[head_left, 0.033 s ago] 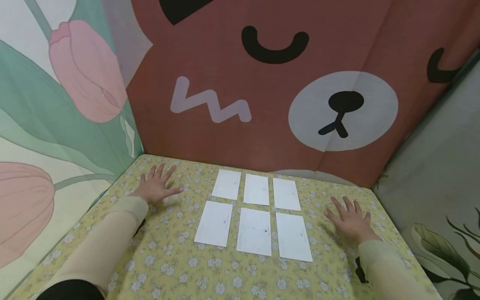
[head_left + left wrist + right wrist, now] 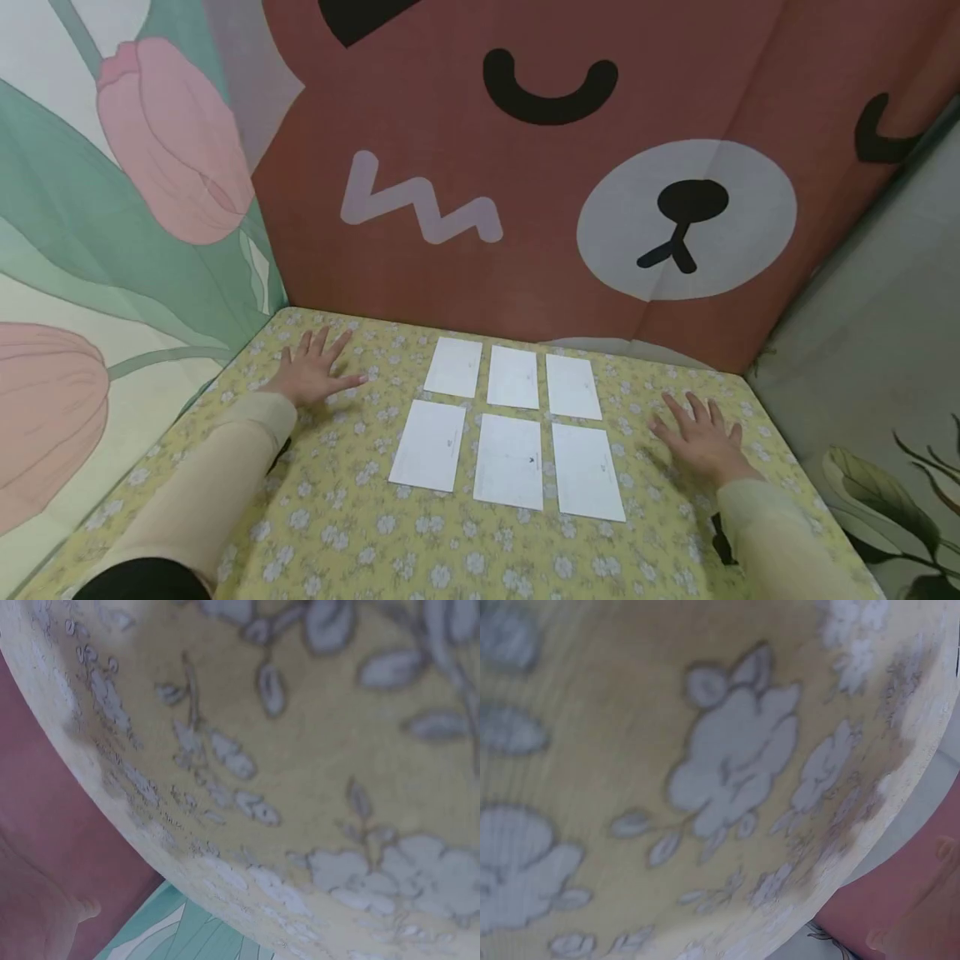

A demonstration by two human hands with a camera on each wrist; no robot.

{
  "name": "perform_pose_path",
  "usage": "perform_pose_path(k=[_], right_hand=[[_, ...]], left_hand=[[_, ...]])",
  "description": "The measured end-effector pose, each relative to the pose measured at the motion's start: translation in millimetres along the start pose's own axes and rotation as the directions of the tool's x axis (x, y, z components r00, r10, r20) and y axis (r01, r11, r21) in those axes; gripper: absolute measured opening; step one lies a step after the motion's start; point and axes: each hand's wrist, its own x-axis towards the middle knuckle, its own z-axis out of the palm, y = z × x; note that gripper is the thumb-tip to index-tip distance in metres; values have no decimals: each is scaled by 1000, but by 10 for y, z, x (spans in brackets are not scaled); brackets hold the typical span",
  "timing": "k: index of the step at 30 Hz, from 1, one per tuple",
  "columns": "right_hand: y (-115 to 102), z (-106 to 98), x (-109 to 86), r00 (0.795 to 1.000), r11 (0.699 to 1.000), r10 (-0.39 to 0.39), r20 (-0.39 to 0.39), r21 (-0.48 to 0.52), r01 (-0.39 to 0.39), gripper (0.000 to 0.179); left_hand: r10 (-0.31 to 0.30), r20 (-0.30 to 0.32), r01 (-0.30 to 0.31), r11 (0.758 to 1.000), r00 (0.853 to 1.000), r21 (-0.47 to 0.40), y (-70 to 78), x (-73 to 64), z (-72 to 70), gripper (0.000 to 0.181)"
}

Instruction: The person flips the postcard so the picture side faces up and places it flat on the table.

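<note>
Several white rectangular cards lie flat on the yellow floral tablecloth (image 2: 386, 525) in two rows of three. The near row's middle card (image 2: 507, 479) bears a small dark mark. Left of the cards, my left hand (image 2: 311, 375) is held with fingers spread and straight, holding nothing. On the other side, my right hand (image 2: 699, 440) also has its fingers spread, apart from the nearest card (image 2: 588, 475). Both wrist views show mostly cloth close up, with part of the left hand (image 2: 37, 915) and of the right hand (image 2: 922, 922) at their lower corners.
Behind the table hangs a reddish-brown cloth (image 2: 420, 275) with a cartoon bear face. A tulip-patterned sheet (image 2: 172, 292) borders the left side, and a grey sheet with leaves (image 2: 885, 333) the right. A dark strap piece (image 2: 722, 542) shows under the right wrist.
</note>
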Motion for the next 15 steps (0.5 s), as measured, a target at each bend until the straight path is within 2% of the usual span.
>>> perform_pose_path(k=[6,11,15], right_hand=[[-62,-69,-28,1000,1000,-13,-21,6,13,83],[-45,-48,-87,999,1000,-20,-32,22,20,84],[-14,-36,-117,999,1000,-14,-50,26,15,85]], left_hand=[[24,-23,-25,1000,999,-14,0,-27,-4,101],[3,-28,-3,1000,1000,8,-55,-72,30,101],[5,-40,-5,1000,999,-7,-35,-97,-19,101]])
